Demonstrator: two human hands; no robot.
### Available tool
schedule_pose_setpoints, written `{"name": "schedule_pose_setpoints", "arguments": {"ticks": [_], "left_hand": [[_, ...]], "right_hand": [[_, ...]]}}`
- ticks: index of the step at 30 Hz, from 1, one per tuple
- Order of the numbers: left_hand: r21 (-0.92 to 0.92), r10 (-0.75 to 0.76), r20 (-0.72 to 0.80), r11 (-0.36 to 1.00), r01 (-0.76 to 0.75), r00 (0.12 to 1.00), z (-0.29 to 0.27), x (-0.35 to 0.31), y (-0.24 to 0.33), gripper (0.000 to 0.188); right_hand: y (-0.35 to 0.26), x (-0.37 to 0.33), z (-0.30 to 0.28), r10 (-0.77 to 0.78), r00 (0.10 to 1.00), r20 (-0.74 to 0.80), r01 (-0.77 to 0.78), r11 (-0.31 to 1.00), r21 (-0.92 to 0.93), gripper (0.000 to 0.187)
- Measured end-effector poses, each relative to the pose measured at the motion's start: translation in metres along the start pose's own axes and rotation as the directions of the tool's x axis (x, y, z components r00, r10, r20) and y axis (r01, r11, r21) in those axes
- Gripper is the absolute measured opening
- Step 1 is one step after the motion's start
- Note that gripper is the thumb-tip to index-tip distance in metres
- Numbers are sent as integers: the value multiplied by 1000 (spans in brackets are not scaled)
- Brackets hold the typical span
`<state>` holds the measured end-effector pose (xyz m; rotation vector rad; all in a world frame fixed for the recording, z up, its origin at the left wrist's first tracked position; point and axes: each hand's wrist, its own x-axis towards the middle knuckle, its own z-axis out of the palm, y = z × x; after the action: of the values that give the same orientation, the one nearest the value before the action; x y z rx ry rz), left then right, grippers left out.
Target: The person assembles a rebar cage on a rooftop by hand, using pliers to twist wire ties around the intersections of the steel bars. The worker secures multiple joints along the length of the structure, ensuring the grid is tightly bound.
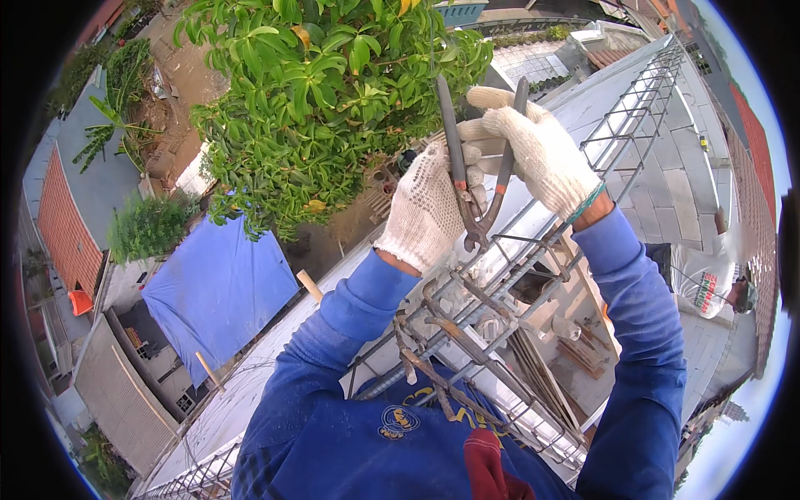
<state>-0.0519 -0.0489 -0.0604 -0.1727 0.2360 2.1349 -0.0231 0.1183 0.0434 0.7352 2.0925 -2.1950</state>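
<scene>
A pair of end-cutting pincers [477,223] with long dark grey handles stands jaws down, its handles spread apart. My left hand [427,204], in a knitted cream glove, is closed at the left handle, its fingertips showing behind the tool. Around the right handle is my right hand [546,154], in a matching glove, its fingers reaching across toward the other handle. Just beyond the jaws lies a rebar cage [533,250] of long bars and square stirrups. Whether the jaws touch a bar or wire, I cannot tell.
Short bent bars [454,333] jut from the cage against my chest. Leafy branches [333,100] crowd the far left. A blue tarpaulin [221,287] lies far below, beyond the white wall edge [242,387]. A person in a white shirt [700,279] is at right. Planks [537,371] show below.
</scene>
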Motion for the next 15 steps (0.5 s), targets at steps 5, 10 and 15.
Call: {"name": "schedule_pose_setpoints", "arguments": {"ticks": [5, 10, 15], "left_hand": [[-87, -35, 186, 995, 52, 982, -10, 9, -8, 41], [186, -19, 146, 982, -9, 989, 40, 10, 5, 39], [442, 146, 129, 877, -189, 981, 91, -3, 2, 24]], "right_hand": [[-10, -27, 7, -15, 997, -75, 11, 998, -55, 52], [-26, -49, -3, -87, 995, -52, 60, 916, -396, 41], [-25, -64, -16, -236, 958, -166, 117, 843, -525, 45]]}}
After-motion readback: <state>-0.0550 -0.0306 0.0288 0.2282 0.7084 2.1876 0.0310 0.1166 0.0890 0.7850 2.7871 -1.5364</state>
